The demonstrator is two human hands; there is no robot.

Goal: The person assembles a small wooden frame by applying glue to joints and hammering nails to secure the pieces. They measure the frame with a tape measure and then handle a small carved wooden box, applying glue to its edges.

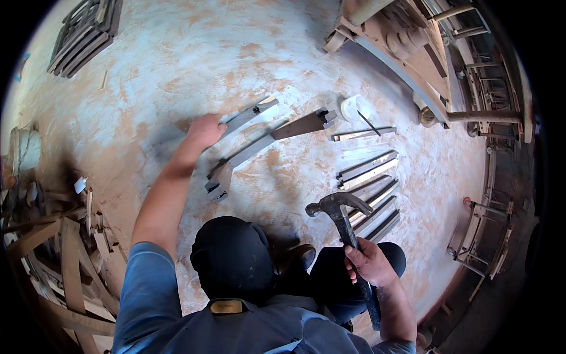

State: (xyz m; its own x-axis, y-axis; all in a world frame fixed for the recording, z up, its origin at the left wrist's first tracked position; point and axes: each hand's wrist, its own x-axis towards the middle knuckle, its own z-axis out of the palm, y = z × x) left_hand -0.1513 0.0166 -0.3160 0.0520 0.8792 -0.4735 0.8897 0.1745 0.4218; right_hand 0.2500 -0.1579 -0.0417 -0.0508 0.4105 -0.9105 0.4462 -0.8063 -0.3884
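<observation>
My right hand [368,264] grips the handle of a claw hammer [339,207], its metal head raised above the floor near my bent knee. Reaching out ahead, my left hand [206,131] has its fingers closed on the near end of a grey-brown wooden piece [252,115], which has a dark mark near its far end. Just right of it, a longer bent wooden part [259,147] lies on the floor with notched, dark-smeared ends. A white pot [355,108] with a thin stick in it stands beyond that part's far end.
Several wooden slats [368,171] lie in a row to the right, with another slat [364,134] by the pot. A wheeled wooden bench [407,71] stands at far right. Stacked frames [85,36] are at far left, and scrap wood [71,265] is piled at near left.
</observation>
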